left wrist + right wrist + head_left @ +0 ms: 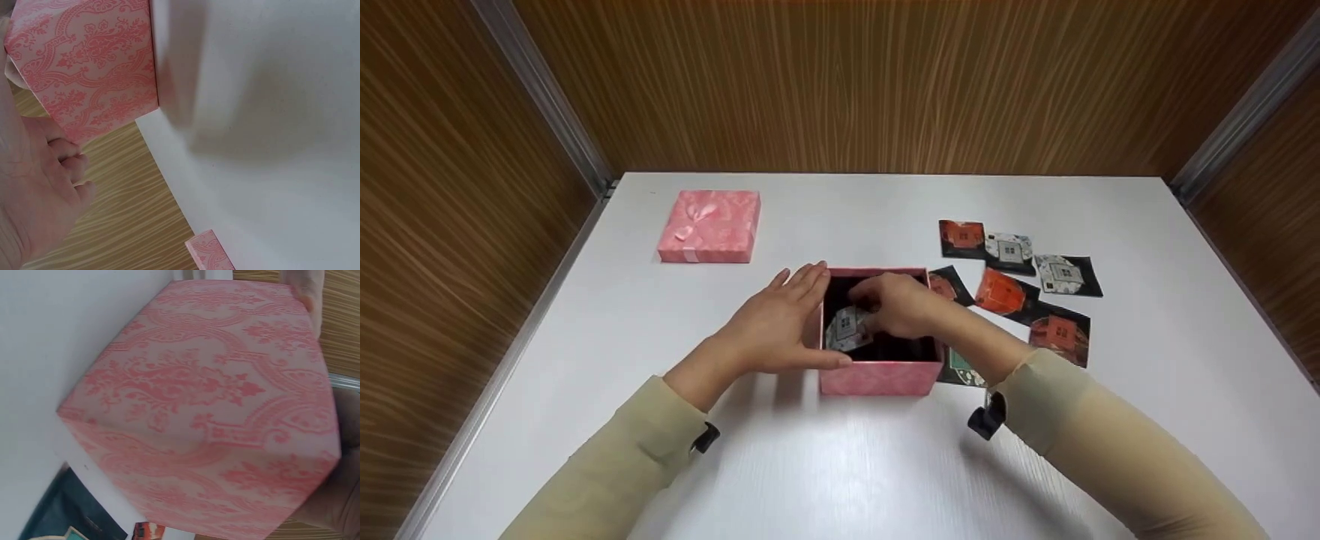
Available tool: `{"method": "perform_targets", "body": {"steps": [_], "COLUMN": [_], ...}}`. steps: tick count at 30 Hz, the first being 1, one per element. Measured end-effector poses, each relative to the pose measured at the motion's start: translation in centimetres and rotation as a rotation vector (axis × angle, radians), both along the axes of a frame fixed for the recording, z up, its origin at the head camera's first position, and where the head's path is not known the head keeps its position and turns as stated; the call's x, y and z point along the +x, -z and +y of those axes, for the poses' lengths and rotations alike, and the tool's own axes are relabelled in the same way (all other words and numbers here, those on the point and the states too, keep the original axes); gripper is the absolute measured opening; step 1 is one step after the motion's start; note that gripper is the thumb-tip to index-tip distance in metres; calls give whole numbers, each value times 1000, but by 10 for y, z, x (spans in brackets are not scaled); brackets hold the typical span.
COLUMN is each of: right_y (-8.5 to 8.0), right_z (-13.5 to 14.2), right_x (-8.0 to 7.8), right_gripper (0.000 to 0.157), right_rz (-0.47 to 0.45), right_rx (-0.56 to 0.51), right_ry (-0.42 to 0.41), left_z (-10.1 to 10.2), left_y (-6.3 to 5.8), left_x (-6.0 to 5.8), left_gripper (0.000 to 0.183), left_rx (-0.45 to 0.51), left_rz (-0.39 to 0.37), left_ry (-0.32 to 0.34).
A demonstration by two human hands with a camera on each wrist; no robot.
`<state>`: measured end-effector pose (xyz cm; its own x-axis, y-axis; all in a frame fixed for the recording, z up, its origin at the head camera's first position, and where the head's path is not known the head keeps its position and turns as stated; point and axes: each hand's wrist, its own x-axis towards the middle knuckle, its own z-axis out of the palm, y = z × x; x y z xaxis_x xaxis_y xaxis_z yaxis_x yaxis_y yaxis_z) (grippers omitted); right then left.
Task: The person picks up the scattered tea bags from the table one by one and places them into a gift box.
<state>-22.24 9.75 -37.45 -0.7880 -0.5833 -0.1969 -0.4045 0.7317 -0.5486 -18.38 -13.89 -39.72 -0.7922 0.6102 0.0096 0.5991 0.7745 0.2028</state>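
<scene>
An open pink patterned box (pixel 877 379) with a dark inside stands on the white table. My left hand (pixel 780 322) rests against its left side, fingers extended at the far left corner and thumb along the front rim. In the left wrist view, the fingertips (pixel 73 163) show by the edge of the box wall. My right hand (pixel 904 304) reaches down inside and pinches a square sachet (pixel 849 328) with a pale floral print. The right wrist view is mostly filled by the box walls (pixel 185 388), which hide the fingertips.
Several flat square sachets (pixel 1061 334), orange, pale and green on black, lie right of the box, some overlapping or partly under my right forearm. The pink lid (pixel 712 225) with a ribbon bow lies at the back left. Wood-grain panels (pixel 840 90) surround the table.
</scene>
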Motion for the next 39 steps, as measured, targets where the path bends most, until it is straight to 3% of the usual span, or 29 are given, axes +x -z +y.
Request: {"method": "perform_targets", "body": {"steps": [7,13,17,21,25,30,39], "right_y": [-25,-48,-63,-69,-63,-45,-4], "right_z": [18,59,97,138,182,232,289], "right_x": [4,-2,-8,-18,-32,-45,-61], "right_gripper": [54,53,52,50,53,56,65], "right_rz": [-60,-73,-5,38,80,102,58], "right_rx": [-135,-287,-282,-256,-241,-233,-309], "right_ry": [20,6,60,177,299,437,576], "left_z": [-1,0,1,1,2,2,1], "left_y": [0,0,-1,-2,-1,0,2], "left_x": [0,0,0,1,1,0,0], "left_gripper": [131,131,130,130,131,131,131], "left_rx": [12,13,8,11,11,4,4], "left_rz": [-8,-8,-15,-25,-20,-13,-16], "left_ry": [-8,-16,-16,-21,-20,-15,-17]}}
